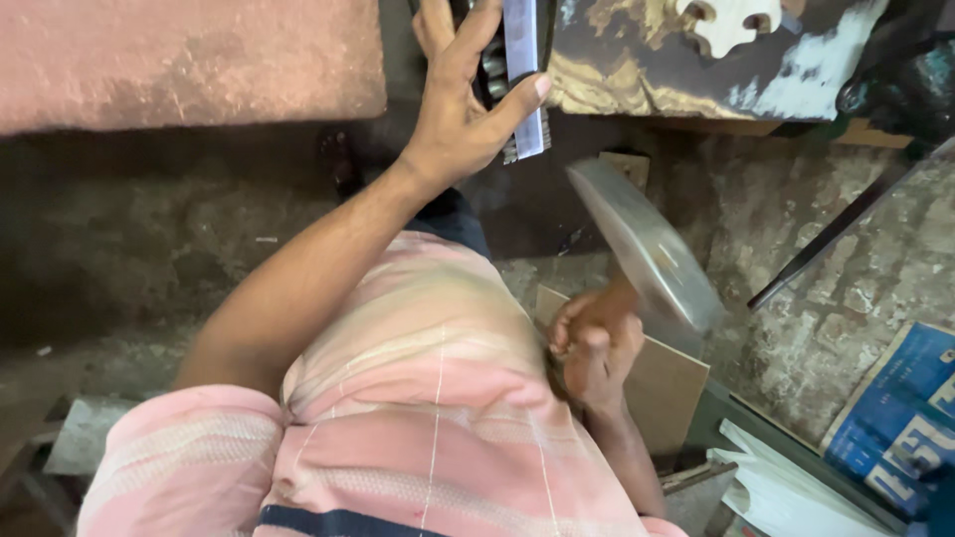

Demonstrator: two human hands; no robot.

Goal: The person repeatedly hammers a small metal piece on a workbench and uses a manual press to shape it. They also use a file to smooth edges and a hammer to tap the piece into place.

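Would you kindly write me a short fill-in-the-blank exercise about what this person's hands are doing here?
1. The right hand grips a flat, motion-blurred metal ____.
2. The left hand reaches up to a pale ____ strip at the bench edge.
3. The person wears a striped ____ shirt.
4. Blue printed paper lies at the ____ edge of the view.

Missing words: blade; upright; pink; right

motion-blurred metal blade (647,249) in right hand (595,343)

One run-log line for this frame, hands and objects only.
left hand: steadies pale strip | right hand: grips blurred metal blade | beneath: board, stone floor
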